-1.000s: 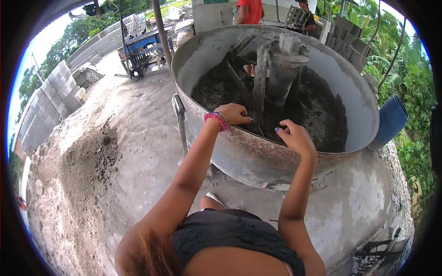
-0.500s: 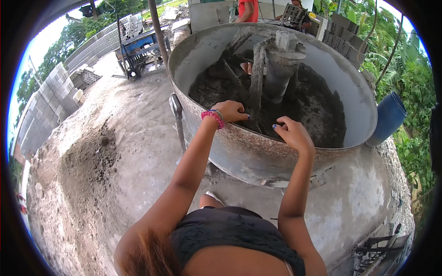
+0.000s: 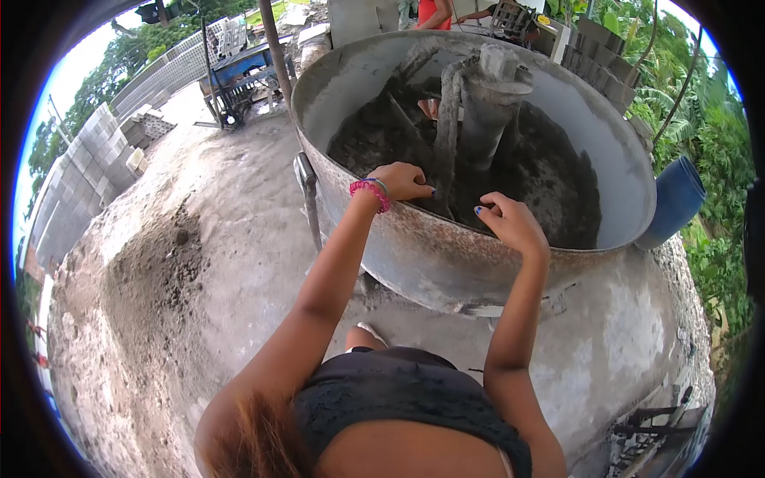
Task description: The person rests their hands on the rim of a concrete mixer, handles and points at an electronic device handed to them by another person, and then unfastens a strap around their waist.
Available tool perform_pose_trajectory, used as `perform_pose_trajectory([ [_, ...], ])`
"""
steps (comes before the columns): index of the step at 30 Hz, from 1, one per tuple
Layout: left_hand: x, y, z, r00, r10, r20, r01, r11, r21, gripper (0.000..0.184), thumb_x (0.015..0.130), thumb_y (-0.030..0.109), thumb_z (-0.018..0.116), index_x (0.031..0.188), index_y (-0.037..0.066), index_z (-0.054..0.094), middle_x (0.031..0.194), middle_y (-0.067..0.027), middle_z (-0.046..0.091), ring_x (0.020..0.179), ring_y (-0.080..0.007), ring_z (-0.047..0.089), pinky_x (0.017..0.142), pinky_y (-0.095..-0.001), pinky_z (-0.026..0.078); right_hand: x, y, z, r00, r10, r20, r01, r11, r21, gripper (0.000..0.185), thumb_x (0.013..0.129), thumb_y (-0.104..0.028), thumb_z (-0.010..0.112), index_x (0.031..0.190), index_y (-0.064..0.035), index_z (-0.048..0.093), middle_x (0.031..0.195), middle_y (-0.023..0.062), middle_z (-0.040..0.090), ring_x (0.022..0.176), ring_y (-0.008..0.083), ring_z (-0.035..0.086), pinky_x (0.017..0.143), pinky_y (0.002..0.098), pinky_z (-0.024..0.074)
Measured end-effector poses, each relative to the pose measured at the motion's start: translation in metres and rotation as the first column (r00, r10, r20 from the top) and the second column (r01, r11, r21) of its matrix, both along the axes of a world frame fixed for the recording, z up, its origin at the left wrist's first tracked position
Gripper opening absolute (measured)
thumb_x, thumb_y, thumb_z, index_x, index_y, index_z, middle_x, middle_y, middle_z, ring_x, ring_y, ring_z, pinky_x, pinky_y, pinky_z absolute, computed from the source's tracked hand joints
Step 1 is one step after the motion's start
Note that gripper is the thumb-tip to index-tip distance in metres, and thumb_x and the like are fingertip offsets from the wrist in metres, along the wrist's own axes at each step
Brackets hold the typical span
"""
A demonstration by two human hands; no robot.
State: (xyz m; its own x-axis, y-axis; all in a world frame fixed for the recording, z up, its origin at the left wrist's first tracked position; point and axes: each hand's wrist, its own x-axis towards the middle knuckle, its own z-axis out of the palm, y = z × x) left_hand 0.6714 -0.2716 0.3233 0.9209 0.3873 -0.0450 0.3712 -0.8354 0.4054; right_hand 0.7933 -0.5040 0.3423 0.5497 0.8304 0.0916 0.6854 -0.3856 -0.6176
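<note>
Head view: the mixing drum is seen just ahead of and below both hands, its near rim reached by the left grip and the right grip. Both are loosely curled and open, with no object visibly held. Upward is faced by the round opening; its widest span is seen running from upper left to lower right. Dark mix is crossed by a coated bar beside the upright central column. The drum is stood toward the concrete floor's right edge, near a tilted blue barrel.
</note>
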Motion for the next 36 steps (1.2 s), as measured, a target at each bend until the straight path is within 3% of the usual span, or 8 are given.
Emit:
perform_pose_trajectory([
  [15,-0.0024,-0.0059,0.0089,1.000,0.015,-0.011,-0.015,1.000,-0.007,0.049,0.080,0.049,0.059,0.104,0.007,0.065,0.101,-0.0130,0.066,0.096,-0.0282,0.061,0.084,-0.0362,0.046,-0.0005,0.0001,0.0018,0.999,-0.013,-0.041,0.012,1.000,-0.021,0.038,0.085,-0.031,0.061,0.111,-0.0038,0.059,0.079,0.0130,0.066,0.070,0.0238,0.064,0.065,0.0346,0.0476],
  [18,-0.0020,-0.0059,0.0086,1.000,0.022,-0.010,-0.022,1.000,-0.018,0.047,0.080,0.048,0.059,0.103,0.007,0.065,0.101,-0.0126,0.066,0.096,-0.0279,0.062,0.084,-0.0360,0.047,-0.0022,0.0002,0.0036,0.999,-0.012,-0.034,0.010,0.999,-0.044,0.035,0.087,-0.028,0.060,0.111,-0.0036,0.058,0.080,0.0119,0.065,0.070,0.0201,0.061,0.065,0.0325,0.0462],
  [27,0.0004,-0.0005,0.0030,1.000,0.013,0.013,-0.013,1.000,0.010,0.049,0.080,0.049,0.058,0.104,0.006,0.064,0.101,-0.0136,0.066,0.096,-0.0285,0.062,0.084,-0.0363,0.047,-0.0041,0.0007,0.0064,0.999,-0.031,-0.023,0.029,0.997,-0.074,0.038,0.085,-0.032,0.060,0.113,-0.0049,0.059,0.079,0.0127,0.066,0.068,0.0245,0.063,0.065,0.0349,0.0476],
  [30,-0.0015,-0.0028,0.0030,1.000,0.025,-0.001,-0.025,1.000,0.000,0.050,0.080,0.049,0.058,0.105,0.006,0.064,0.101,-0.0137,0.066,0.096,-0.0287,0.062,0.083,-0.0364,0.047,-0.0025,0.0002,0.0041,1.000,-0.016,-0.026,0.015,0.998,-0.054,0.034,0.087,-0.029,0.059,0.113,-0.0061,0.058,0.080,0.0103,0.065,0.069,0.0197,0.060,0.064,0.0335,0.0457],
  [36,-0.0013,-0.0036,0.0056,1.000,0.020,-0.007,-0.020,1.000,-0.010,0.050,0.080,0.049,0.058,0.105,0.006,0.064,0.101,-0.0137,0.066,0.095,-0.0285,0.062,0.083,-0.0362,0.047,0.0011,0.0010,0.0005,1.000,-0.001,-0.024,0.000,0.998,-0.056,0.036,0.087,-0.029,0.059,0.113,-0.0044,0.058,0.082,0.0109,0.065,0.070,0.0203,0.061,0.064,0.0334,0.0460],
])
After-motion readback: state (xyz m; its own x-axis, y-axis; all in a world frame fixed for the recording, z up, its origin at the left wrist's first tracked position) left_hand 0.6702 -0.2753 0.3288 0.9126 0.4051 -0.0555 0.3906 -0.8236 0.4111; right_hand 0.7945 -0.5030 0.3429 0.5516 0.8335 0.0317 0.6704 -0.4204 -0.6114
